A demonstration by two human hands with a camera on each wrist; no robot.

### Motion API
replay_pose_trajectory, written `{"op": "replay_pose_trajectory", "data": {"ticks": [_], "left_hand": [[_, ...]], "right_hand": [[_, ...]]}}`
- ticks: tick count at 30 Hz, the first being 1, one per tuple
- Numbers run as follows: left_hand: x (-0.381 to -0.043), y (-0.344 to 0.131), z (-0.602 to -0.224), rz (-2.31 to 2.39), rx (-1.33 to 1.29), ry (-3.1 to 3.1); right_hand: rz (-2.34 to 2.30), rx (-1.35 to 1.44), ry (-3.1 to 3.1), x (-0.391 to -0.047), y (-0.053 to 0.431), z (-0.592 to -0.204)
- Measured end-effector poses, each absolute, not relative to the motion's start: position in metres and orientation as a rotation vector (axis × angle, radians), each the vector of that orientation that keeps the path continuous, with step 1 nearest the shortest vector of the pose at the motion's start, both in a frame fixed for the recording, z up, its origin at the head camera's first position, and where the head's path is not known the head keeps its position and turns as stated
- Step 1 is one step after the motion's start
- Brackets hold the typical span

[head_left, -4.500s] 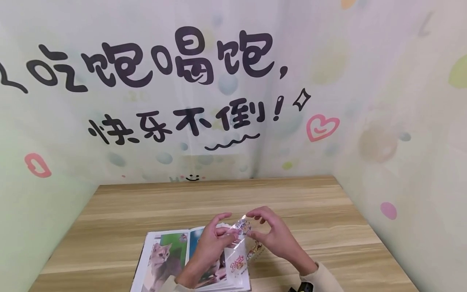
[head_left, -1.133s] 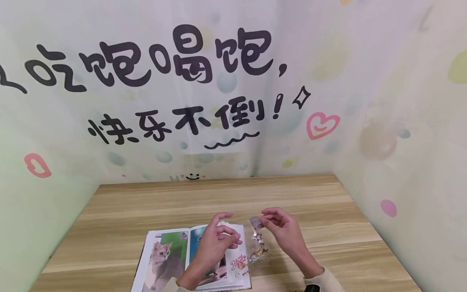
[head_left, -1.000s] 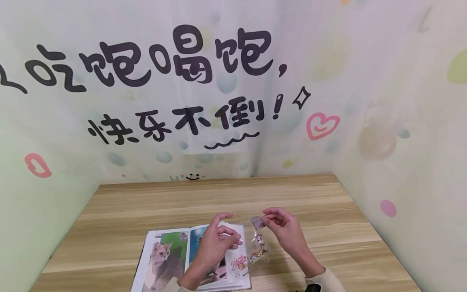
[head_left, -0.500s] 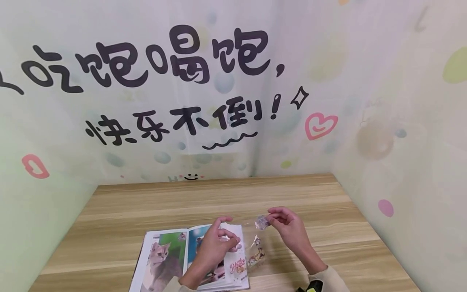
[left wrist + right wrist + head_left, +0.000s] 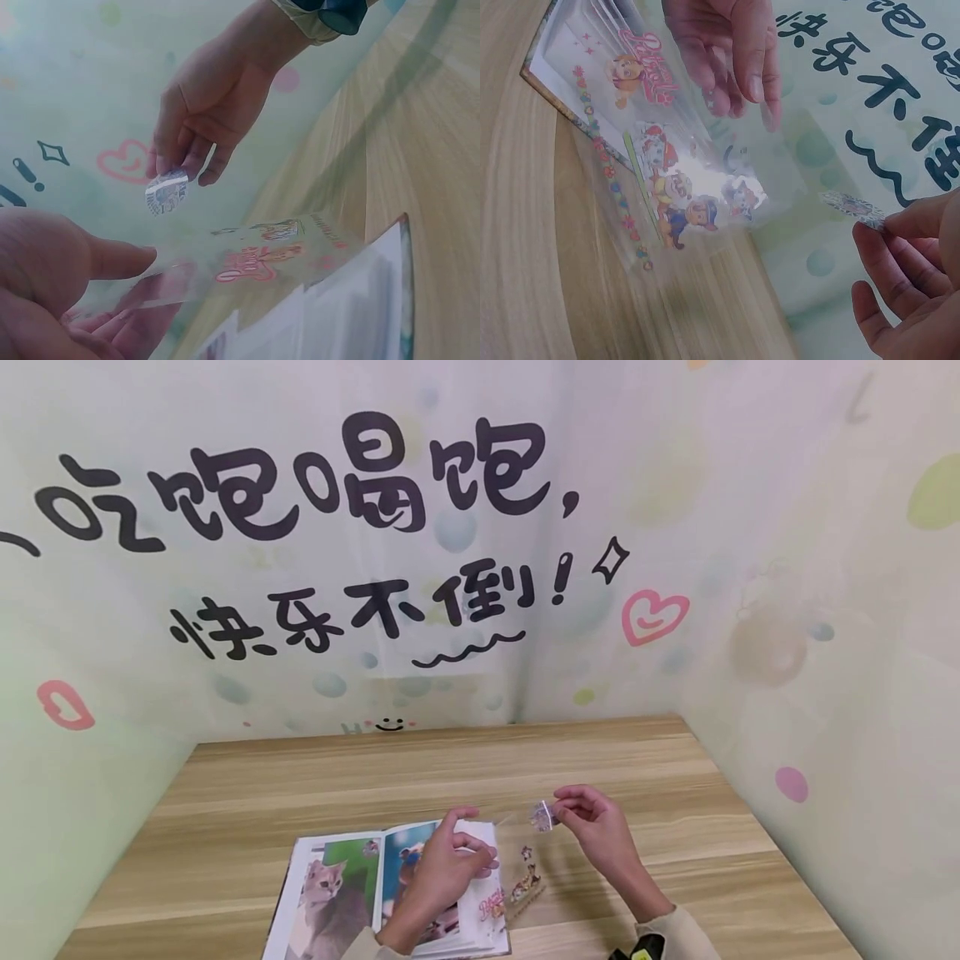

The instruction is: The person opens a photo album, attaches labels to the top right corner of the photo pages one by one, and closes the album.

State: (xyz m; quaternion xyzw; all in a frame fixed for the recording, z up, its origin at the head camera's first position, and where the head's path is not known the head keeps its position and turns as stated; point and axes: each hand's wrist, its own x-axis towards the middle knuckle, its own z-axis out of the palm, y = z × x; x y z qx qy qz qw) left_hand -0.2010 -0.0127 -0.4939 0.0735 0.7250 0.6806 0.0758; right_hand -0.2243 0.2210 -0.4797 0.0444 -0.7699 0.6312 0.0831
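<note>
Between its thumb and fingers my left hand [image 5: 442, 868] holds a clear sticker sheet [image 5: 675, 180]. The sheet carries cartoon dogs, red lettering and a strip of small flowers, and juts out past the album's right edge. My right hand [image 5: 600, 835] pinches a round, shiny sticker [image 5: 542, 816] by its edge, off the sheet and up to its right. In the left wrist view this sticker [image 5: 166, 192] hangs below the right fingertips, apart from the sheet. An open photo album [image 5: 300, 864] lies under my left hand, which hides part of its right page.
The album's left page shows a cat photo [image 5: 330, 893], with a small round sticker [image 5: 371, 847] at its upper right corner. All this is on a wood-grain table [image 5: 420, 777]. Behind the table hangs a printed curtain [image 5: 480, 693] with dark lettering.
Earlier both hands were at the round sticker on the sheet. Since then my right hand has moved right with the sticker, which is now apart from the sheet and turned. The left hand has barely moved.
</note>
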Motion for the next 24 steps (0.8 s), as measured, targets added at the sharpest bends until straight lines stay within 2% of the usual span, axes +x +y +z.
{"op": "replay_pose_trajectory", "data": {"ticks": [18,24], "left_hand": [[-0.194,0.008,-0.5,1.902,0.34,2.297],[-0.191,0.013,-0.498,1.669,0.461,2.419]], "right_hand": [[1.896,0.111,-2.298,-0.224,0.221,-0.481],[1.896,0.098,-2.304,-0.224,0.22,-0.481]]}}
